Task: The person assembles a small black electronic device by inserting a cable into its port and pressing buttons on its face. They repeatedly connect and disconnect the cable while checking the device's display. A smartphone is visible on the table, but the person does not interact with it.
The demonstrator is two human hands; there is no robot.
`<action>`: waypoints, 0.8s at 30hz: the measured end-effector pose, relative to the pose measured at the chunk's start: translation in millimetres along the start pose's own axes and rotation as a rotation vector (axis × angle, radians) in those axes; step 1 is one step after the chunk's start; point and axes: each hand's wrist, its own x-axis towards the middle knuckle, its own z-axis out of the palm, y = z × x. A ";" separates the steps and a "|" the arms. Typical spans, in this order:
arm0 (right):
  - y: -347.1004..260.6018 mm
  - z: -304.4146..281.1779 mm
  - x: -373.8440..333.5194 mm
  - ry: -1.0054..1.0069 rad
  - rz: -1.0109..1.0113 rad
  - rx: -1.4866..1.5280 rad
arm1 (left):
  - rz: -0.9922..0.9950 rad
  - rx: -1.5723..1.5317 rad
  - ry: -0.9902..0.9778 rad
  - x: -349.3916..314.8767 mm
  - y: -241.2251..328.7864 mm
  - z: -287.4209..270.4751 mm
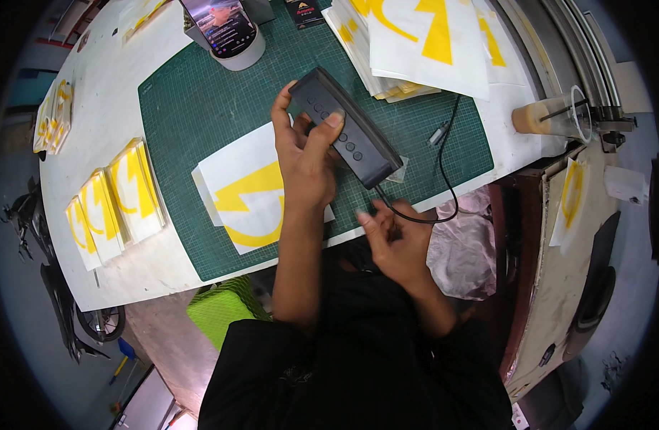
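Note:
My left hand (308, 154) is closed around a black box-shaped device (347, 132) with a row of round buttons, which looks like a portable speaker. The thumb lies across its button face, and the device is tilted above a green cutting mat (179, 129). From its lower end a black cable (455, 193) loops right and back up to a plug (438, 134) on the mat. Just below that end is my right hand (401, 244), its thumb apart from loosely bent fingers beside the cable. Whether those fingers touch the cable is unclear. Under my left forearm lies a white sheet with yellow shapes (236, 172).
A phone (225, 29) leans on a round white stand at the back. Stacks of yellow-printed sheets (415, 43) lie at back right, with more piles (118, 201) at left. A plastic cup (552, 115) of brown drink stands at the table's right edge, near a metal rail (588, 57).

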 end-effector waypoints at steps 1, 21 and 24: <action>1.0 -2.0 -7.3 0.029 -0.110 -0.034 | 0.013 0.018 -0.007 0.3 0.6 0.5; -26.2 -72.6 8.5 0.362 -0.560 -0.097 | 0.092 0.237 -0.074 -11.9 34.7 27.1; -43.9 -71.9 17.9 0.267 -0.524 -0.143 | 0.103 0.232 -0.081 -14.4 27.8 31.0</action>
